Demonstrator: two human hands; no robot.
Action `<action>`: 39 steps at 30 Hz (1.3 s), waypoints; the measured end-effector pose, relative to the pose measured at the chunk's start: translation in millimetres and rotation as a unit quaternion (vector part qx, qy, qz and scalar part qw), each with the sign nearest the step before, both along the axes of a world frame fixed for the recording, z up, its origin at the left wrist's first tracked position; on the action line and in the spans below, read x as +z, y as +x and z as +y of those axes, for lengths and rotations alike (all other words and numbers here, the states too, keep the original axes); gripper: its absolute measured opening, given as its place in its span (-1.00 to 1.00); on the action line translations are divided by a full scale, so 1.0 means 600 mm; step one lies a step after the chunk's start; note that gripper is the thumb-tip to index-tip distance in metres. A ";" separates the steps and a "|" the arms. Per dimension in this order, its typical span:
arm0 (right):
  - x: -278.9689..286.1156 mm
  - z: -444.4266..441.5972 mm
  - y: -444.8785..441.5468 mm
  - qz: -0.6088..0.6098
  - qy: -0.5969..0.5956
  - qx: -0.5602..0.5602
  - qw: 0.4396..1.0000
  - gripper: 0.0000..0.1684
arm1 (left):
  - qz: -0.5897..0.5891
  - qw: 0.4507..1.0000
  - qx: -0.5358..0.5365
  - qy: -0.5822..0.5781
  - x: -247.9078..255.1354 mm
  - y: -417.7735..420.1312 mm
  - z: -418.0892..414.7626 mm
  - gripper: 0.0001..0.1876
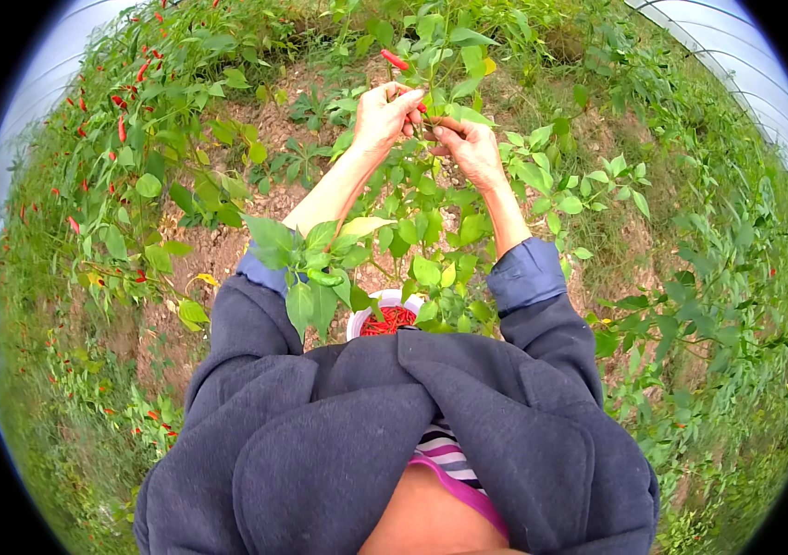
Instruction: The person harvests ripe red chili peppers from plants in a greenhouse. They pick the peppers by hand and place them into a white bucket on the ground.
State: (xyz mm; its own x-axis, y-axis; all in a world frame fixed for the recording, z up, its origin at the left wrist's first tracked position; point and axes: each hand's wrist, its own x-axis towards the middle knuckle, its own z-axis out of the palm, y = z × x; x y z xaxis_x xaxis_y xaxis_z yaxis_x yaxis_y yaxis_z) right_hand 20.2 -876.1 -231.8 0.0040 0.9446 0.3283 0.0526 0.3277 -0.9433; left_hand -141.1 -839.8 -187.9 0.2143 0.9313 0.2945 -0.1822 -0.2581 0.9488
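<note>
Both hands meet at a leafy chili pepper plant ahead of me. My left hand [385,119] is closed around red chili peppers [421,108], some showing between its fingers. My right hand [466,149] pinches a thin stem of the plant just beside them. Above my left hand a red chili pepper [394,60] stands out among the leaves. A white bucket [353,325] holding many red chilies [388,320] is low in front of my body, partly hidden by leaves and my jacket. A green pepper [325,278] hangs near my left forearm.
Dense chili plants with red fruit [122,129] line the left side, and more leafy plants [720,326] grow on the right. Bare reddish soil [217,232] shows between the rows. A ribbed plastic tunnel cover [748,62] curves along the outer edges.
</note>
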 end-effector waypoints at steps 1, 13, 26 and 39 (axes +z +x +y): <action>0.002 -0.001 -0.004 -0.004 0.005 -0.008 1.000 -0.72 | 0.021 0.999 0.026 0.015 0.002 0.001 -0.010 -0.86; 0.008 -0.029 0.019 0.103 -0.035 -0.100 0.989 -0.72 | -0.116 0.992 0.029 -0.037 0.110 -0.003 -0.036 -0.72; 0.032 -0.094 0.006 -0.011 -0.050 -0.134 0.990 -0.65 | 0.031 0.999 -0.034 0.026 0.094 0.018 0.000 -0.85; 0.109 -0.026 0.063 -0.120 -0.005 -0.042 0.992 -0.68 | -0.040 0.996 -0.071 0.034 0.057 0.014 -0.047 -0.85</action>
State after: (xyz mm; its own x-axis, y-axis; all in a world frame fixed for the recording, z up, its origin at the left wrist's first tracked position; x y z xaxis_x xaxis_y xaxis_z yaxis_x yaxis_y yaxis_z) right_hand 57.9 -891.7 -166.6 0.0068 0.9473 0.3203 0.3023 0.3033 -0.9037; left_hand -132.5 -867.8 -153.8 0.3148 0.8710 0.3771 -0.2958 -0.2875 0.9110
